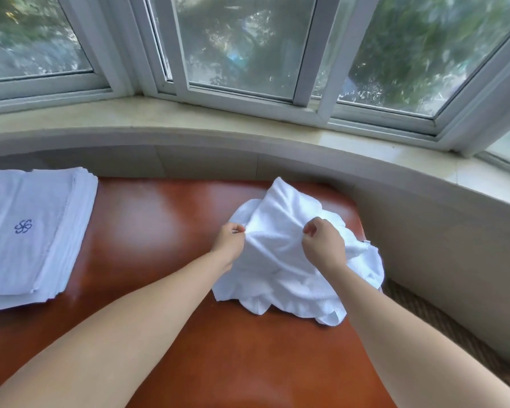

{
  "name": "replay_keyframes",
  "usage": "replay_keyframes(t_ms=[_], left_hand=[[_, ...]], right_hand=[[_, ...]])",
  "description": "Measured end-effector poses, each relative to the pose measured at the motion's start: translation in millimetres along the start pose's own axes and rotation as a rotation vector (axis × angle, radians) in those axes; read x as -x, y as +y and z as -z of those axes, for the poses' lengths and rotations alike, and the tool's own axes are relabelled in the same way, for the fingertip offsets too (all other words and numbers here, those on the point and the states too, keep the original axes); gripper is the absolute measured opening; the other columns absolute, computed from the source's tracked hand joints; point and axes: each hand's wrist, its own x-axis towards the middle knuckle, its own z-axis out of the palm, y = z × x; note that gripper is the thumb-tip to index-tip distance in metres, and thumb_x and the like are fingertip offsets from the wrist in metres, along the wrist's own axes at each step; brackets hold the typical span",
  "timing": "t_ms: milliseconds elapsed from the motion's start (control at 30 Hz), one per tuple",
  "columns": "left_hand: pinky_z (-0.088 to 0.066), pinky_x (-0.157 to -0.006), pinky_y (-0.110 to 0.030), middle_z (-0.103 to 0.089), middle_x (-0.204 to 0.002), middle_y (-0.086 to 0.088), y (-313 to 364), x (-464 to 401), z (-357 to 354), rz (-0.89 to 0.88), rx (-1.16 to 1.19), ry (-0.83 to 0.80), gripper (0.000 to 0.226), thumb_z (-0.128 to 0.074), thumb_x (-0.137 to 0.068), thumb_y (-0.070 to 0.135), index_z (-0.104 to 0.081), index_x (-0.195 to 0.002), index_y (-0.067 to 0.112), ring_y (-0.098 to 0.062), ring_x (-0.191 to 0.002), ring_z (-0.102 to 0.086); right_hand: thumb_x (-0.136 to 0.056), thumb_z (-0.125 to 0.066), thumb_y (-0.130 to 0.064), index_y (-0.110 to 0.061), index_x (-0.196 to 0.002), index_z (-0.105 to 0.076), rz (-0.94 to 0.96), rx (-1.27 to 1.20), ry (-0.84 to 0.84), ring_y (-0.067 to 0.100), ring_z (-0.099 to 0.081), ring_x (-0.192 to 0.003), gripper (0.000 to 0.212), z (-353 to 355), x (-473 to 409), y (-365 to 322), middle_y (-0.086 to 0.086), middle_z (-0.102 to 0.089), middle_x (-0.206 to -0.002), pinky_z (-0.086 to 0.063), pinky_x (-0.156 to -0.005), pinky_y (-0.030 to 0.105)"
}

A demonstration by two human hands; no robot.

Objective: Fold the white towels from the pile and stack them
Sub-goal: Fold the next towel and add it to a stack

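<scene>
While crumpled, towel (280, 231) — between 2 pinching hands

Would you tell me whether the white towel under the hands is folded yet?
Not yet: the crumpled white towel lies bunched, pinched by both hands.

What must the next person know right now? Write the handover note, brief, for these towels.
Left hand: pinches the crumpled towel.
Right hand: grips the same towel, fingers curled.
Crumpled towel: heaped at the right of the red-brown table, not yet spread.
Folded stack: at the table's left edge, a blue emblem on top.
Done: several towels folded and stacked.
Left: spread, fold and stack this towel.
</scene>
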Motion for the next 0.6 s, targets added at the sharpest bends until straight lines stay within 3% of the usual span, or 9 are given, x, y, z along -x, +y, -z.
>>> replay_keyframes(t_ms=[133,267,367,467,600], left_hand=[[-0.04,-0.064,-0.028,-0.061,-0.09,-0.003,40.0,25.7,45.9,-0.185,0.112,0.056,0.025,-0.045,-0.09,0.002,-0.06,-0.095,0.02,-0.019,-0.074,-0.051],[-0.04,-0.063,-0.025,-0.061,-0.089,0.006,53.2,59.3,107.2,-0.302,0.171,0.173,0.026,-0.043,-0.088,0.004,-0.061,-0.092,0.022,-0.011,-0.074,-0.053],[-0.042,-0.064,-0.027,-0.063,-0.088,0.01,38.5,83.2,154.2,-0.311,0.21,0.27,0.026,-0.044,-0.083,0.007,-0.062,-0.088,0.027,-0.012,-0.075,-0.055],[-0.044,-0.069,-0.029,-0.062,-0.089,0.002,9.6,104.3,201.7,-0.286,0.268,0.303,0.028,-0.045,-0.081,0.001,-0.059,-0.087,0.024,-0.018,-0.082,-0.056],[-0.051,-0.074,-0.037,-0.062,-0.076,0.0,-37.7,131.6,261.8,-0.238,0.279,0.338,0.028,-0.044,-0.076,0.002,-0.06,-0.089,0.021,-0.022,-0.074,-0.058]], right_hand=[[-0.083,-0.049,-0.011,-0.027,-0.089,-0.063,0.072,-0.046,0.107,0.018,-0.059,-0.084,0.021,23.3,27.5,-58.7,-0.009,-0.062,-0.095,-0.042,-0.07,0.032],[-0.083,-0.051,-0.015,-0.027,-0.09,-0.064,0.124,-0.11,0.152,0.017,-0.059,-0.082,0.018,33.6,72.8,-109.9,-0.009,-0.062,-0.092,-0.046,-0.069,0.034],[-0.081,-0.053,-0.019,-0.027,-0.087,-0.066,0.095,-0.195,0.137,0.016,-0.062,-0.077,0.016,24.8,107.9,-142.9,-0.008,-0.067,-0.081,-0.049,-0.067,0.031],[-0.079,-0.056,-0.022,-0.025,-0.083,-0.067,0.071,-0.266,0.103,0.014,-0.064,-0.073,0.012,6.7,142.9,-170.5,-0.008,-0.068,-0.075,-0.044,-0.061,0.028],[-0.078,-0.059,-0.021,-0.016,-0.071,-0.063,0.116,-0.247,0.008,0.016,-0.056,-0.062,0.01,-23.4,180.1,-198.4,-0.004,-0.063,-0.062,-0.042,-0.056,0.029]])
